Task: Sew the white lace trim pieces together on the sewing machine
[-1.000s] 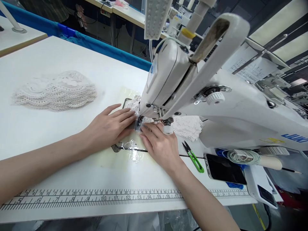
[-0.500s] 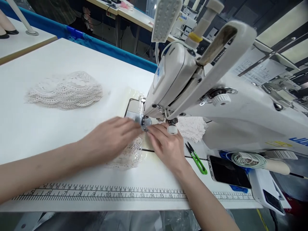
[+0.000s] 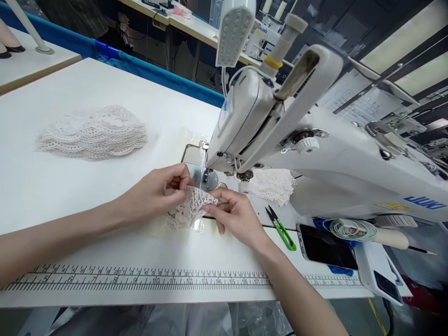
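As we pinch the lace piece (image 3: 191, 207) at centre frame, left hand (image 3: 157, 193) and right hand (image 3: 236, 214) gripping opposite edges, a lace stack (image 3: 93, 133) lies at upper left.

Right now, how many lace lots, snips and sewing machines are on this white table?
Lace lots: 3, the held piece, the stack, the pile behind the needle
Green snips: 1
Sewing machine: 1
Total: 5
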`<state>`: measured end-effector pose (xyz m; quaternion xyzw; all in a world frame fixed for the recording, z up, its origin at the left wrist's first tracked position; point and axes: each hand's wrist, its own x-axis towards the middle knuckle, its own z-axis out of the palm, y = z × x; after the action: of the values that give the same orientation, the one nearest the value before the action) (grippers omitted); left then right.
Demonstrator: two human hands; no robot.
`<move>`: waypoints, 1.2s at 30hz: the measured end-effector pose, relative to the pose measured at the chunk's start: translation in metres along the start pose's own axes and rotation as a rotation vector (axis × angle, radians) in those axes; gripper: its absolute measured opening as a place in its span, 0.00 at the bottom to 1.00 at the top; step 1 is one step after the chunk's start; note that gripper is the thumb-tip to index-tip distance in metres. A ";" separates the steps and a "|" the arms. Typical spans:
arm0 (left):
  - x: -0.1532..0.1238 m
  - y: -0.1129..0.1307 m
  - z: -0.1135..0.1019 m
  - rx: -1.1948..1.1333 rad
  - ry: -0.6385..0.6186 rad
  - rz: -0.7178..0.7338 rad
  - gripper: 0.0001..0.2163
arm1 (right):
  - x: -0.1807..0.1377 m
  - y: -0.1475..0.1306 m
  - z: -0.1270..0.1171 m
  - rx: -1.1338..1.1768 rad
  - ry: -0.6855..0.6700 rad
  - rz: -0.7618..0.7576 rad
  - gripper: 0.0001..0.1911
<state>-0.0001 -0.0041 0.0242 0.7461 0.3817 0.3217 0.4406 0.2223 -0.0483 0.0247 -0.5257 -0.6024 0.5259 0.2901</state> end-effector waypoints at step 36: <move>-0.009 -0.015 0.014 0.646 0.213 0.799 0.12 | -0.005 0.005 0.018 -0.211 0.365 -0.561 0.12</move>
<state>0.0023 -0.0127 0.0035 0.8945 0.1897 0.4046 -0.0104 0.2095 -0.0594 0.0161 -0.4520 -0.7127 0.2577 0.4704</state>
